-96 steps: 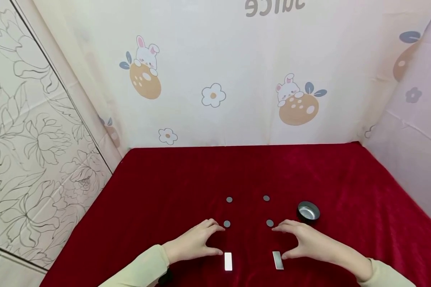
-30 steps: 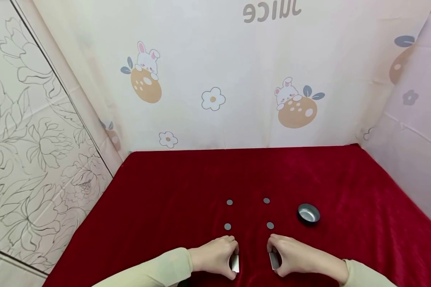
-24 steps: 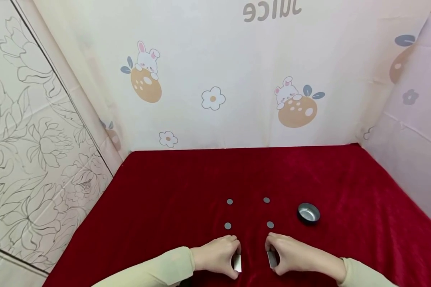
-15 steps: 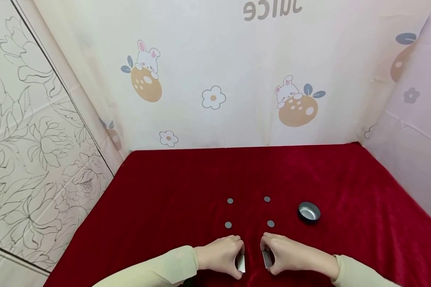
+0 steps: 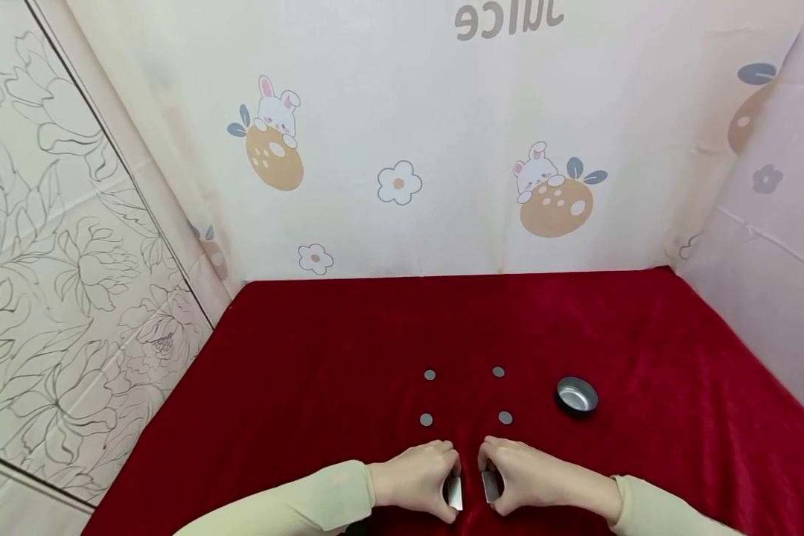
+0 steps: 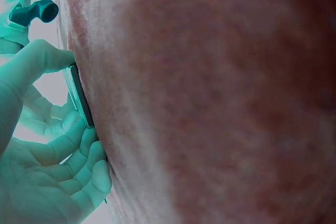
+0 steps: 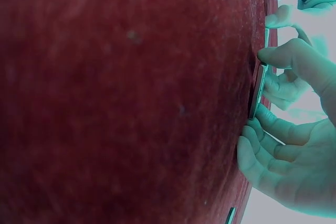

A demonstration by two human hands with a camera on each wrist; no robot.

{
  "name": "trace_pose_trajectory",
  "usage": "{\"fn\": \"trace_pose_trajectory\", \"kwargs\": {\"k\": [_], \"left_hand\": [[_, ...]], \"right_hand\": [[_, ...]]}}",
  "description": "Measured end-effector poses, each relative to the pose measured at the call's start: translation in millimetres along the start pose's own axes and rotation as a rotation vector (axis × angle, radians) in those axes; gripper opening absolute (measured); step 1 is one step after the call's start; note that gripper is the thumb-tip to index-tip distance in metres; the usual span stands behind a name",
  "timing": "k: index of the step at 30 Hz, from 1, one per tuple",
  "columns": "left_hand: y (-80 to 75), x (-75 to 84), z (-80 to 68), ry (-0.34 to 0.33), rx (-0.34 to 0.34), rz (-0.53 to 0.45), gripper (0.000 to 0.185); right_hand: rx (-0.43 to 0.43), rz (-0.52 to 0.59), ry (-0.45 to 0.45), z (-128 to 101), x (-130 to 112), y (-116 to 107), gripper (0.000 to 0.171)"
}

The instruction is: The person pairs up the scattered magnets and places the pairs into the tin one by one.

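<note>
Low in the centre of the head view, the left hand (image 5: 415, 482) pinches a small silver bar (image 5: 452, 493) between curled fingers and thumb, its edge on the red desk (image 5: 321, 357). Just beside it, the right hand (image 5: 529, 480) pinches a second silver bar (image 5: 490, 485) the same way. Four grey discs (image 5: 426, 420) lie above the hands, and a metal cup (image 5: 576, 395) sits to their right.

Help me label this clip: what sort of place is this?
Probably a makeshift tabletop recording booth, not a lived-in room: a red cloth covers the table, cartoon bunny sheets wall it in, and only small discs and a tin are laid out.
</note>
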State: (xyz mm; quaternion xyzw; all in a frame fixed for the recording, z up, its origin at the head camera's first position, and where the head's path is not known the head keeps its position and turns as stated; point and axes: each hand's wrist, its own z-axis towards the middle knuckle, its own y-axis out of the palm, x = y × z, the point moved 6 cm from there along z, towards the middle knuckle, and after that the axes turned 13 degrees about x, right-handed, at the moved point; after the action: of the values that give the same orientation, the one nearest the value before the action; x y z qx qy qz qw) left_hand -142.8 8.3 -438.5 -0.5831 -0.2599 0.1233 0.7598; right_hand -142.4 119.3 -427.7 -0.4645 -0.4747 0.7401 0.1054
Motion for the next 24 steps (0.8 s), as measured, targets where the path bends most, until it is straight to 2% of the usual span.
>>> {"fn": "trace_pose_trajectory", "kwargs": {"k": [6,18,24], "left_hand": [[-1.3,1.7,-0.4,0.004,0.017,0.003,0.031],[0.4,-0.5,-1.3,-0.040,0.004,-0.068,0.030],[1.7,0.6,1.5,-0.009,0.012,-0.024,0.029]], "right_hand": [[0.020,-0.023,0.007,1.3,-1.4,2.6,0.029],[0.065,-0.023,0.018,3.4,-7.1,4.6,0.029],[0.088,-0.070,0.001,5.3,-9.7,6.0,0.028]]}}
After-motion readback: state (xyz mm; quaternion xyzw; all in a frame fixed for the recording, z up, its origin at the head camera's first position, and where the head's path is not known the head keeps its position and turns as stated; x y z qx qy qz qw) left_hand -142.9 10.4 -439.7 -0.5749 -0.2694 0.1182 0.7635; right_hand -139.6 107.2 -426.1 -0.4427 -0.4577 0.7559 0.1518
